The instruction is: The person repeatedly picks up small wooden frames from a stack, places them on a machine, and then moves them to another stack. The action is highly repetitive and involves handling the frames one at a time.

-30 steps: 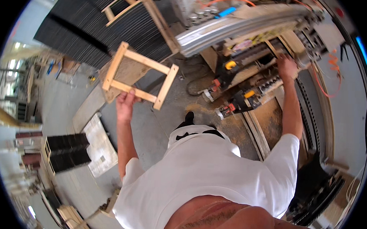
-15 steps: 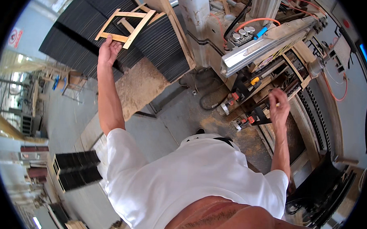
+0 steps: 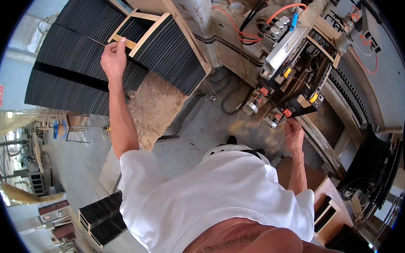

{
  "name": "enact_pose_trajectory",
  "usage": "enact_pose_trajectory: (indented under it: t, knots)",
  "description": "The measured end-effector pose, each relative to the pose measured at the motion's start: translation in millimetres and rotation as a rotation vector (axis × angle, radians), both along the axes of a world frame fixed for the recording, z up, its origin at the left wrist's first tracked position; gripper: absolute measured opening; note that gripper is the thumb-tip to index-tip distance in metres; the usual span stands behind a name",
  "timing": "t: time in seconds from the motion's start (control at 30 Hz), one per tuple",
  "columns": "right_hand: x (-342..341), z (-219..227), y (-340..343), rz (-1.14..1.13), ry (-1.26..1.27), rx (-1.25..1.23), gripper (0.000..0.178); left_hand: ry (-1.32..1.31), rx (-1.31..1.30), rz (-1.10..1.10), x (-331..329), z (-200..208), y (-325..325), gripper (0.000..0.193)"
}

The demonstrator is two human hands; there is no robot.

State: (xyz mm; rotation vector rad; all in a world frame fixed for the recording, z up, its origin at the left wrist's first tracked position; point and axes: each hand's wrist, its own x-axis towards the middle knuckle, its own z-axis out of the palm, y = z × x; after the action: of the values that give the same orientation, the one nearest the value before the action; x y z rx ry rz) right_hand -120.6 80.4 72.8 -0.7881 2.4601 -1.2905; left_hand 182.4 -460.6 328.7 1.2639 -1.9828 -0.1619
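My left hand (image 3: 113, 61) is closed at the lower bar of a small pale wooden frame (image 3: 148, 37), its thumb on the wood. The frame has slightly spread sides and lies against rows of tightly packed black-edged frames or panels (image 3: 171, 55). At the right, my right hand (image 3: 294, 137) hangs just below a red-and-silver clamp (image 3: 277, 116) of a machine, fingers loosely bent and nothing visible in them. Another pale wooden frame piece (image 3: 321, 48) sits in the machine (image 3: 300, 72).
A dusty brown board (image 3: 156, 102) lies below the rows. A white-painted pillar (image 3: 191, 17) stands between them and the machine. Orange hoses (image 3: 247, 35) and dark cables run near it. More black frames (image 3: 101, 217) are stacked at the lower left; a wooden box (image 3: 325, 202) stands at the right.
The wooden frame in my left hand has come down flat against the packed rows. My right hand has moved down and nearer, away from the machine's middle. The view has shifted.
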Motion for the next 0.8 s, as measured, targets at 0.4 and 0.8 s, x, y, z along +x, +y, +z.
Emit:
enact_pose_trajectory:
  t: [0.4, 0.8]
  knots:
    - [16.0, -25.4, 86.8, -0.145, -0.023, -0.035, 0.020, -0.328, 0.111, -0.232, -54.3, 14.5, 27.4, 0.049]
    - [43.2, 25.1, 350.4, -0.692, 0.600, 0.332, 0.024, 0.415, -0.326, -0.507, -115.2, -57.4, 211.9, 0.021]
